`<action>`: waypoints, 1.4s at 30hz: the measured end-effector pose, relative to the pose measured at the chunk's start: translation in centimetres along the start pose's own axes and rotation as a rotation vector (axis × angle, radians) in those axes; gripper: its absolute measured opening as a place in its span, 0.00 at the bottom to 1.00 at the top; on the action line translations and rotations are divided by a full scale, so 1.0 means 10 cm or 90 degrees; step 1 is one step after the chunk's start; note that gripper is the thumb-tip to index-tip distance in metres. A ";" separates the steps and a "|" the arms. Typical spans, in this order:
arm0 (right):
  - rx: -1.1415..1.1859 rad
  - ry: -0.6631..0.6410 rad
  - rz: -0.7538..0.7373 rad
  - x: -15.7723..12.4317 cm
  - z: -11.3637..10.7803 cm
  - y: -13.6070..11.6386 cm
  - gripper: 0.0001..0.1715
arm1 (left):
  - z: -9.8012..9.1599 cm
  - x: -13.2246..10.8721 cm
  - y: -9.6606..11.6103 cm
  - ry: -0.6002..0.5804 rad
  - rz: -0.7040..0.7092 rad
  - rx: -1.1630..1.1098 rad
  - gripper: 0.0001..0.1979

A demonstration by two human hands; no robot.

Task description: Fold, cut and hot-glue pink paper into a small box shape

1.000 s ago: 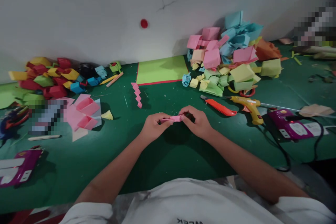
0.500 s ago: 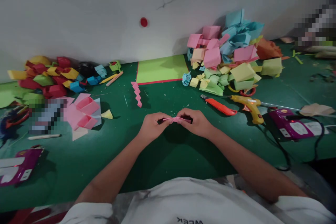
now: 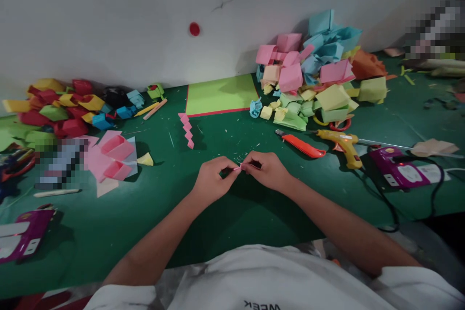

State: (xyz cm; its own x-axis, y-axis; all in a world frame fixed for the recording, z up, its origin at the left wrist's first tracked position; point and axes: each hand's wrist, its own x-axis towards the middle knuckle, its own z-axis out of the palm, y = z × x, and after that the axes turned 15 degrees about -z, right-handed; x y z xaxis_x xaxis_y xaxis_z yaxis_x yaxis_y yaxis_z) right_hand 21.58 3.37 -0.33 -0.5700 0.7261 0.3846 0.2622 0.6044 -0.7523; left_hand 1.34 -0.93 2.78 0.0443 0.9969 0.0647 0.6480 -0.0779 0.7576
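Observation:
My left hand (image 3: 218, 177) and my right hand (image 3: 267, 169) meet above the green table, fingertips almost touching. Both are closed in a pinch on a small piece of pink paper (image 3: 238, 168), most of it hidden by the fingers. Beyond my left hand lies a zigzag-folded pink paper strip (image 3: 188, 131). An orange utility knife (image 3: 303, 146) rests to the right of my right hand, blade end pointing away to the left.
A yellow glue gun (image 3: 341, 144) and a purple power strip (image 3: 397, 167) with cables lie at right. Folded paper (image 3: 290, 77) is heaped against the wall. At left are colourful folded pieces (image 3: 74, 126), pink paper shapes (image 3: 116, 152) and another purple power strip (image 3: 27, 232). A lime sheet (image 3: 221, 94) lies behind.
The pink paper showed as a wider flat band between both hands; now only a small bit shows at the fingertips. My hands have tilted closer together. The view has shifted slightly.

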 end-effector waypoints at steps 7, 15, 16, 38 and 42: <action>0.031 0.006 -0.014 0.00 0.05 0.01 0.08 | 0.10 0.04 -0.05 -0.037 -0.018 -0.040 0.04; -0.008 0.075 0.014 0.02 0.08 -0.01 0.10 | 0.18 -0.04 -0.06 0.074 -0.016 -0.028 0.06; -0.011 0.077 0.013 0.02 0.08 -0.01 0.10 | 0.17 -0.03 -0.06 0.073 -0.007 -0.027 0.07; 0.132 0.029 -0.013 -0.01 0.04 0.00 0.15 | 0.18 0.04 -0.13 0.078 0.046 0.041 0.07; 0.156 -0.002 -0.019 -0.01 0.00 0.02 0.18 | 0.13 0.05 -0.13 0.036 0.052 0.038 0.06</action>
State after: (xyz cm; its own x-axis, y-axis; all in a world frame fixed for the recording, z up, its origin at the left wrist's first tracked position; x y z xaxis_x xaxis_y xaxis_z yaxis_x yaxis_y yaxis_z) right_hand 21.69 3.39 -0.53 -0.5768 0.7083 0.4069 0.0486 0.5270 -0.8485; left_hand 1.49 -0.29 0.96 0.0570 0.9849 0.1632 0.6878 -0.1572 0.7086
